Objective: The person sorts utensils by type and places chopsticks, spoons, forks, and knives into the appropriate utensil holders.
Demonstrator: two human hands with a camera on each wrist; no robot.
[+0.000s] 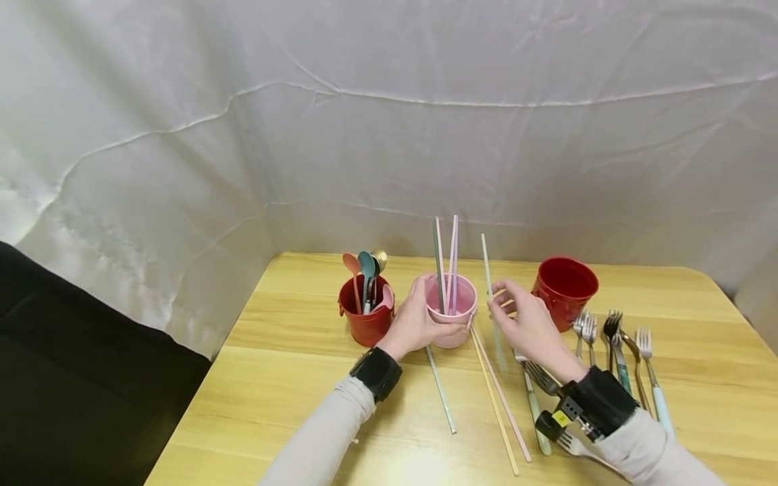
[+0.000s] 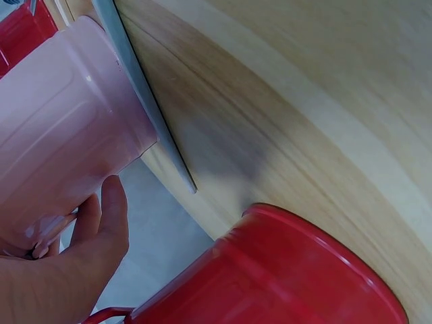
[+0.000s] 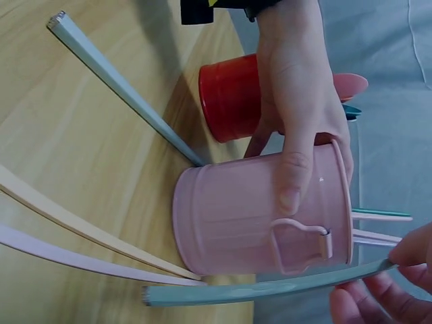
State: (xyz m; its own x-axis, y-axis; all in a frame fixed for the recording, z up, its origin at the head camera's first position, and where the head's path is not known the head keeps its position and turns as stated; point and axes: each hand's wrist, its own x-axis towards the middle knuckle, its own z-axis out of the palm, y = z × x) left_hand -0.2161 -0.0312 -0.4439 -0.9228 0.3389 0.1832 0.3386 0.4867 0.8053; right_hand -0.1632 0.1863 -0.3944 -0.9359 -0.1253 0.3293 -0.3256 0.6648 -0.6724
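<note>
Loose pastel chopsticks (image 1: 500,398) lie nearest on the pale wooden surface (image 1: 304,378), metal forks (image 1: 614,351) to their right. Right hand (image 1: 527,324) pinches a pale green chopstick (image 1: 488,270), upright, just beside the pink metal bucket (image 1: 451,312). Left hand (image 1: 416,322) wraps that bucket. Red buckets (image 1: 564,289) flank it; creased white sheeting (image 1: 389,121) hangs behind.

Pink bucket (image 1: 451,312) boxed in: spoon bucket (image 1: 366,314) just left, loose chopsticks (image 1: 498,395) in front, forks (image 1: 614,351) crowding right. Front-left tabletop (image 1: 273,405) open.
</note>
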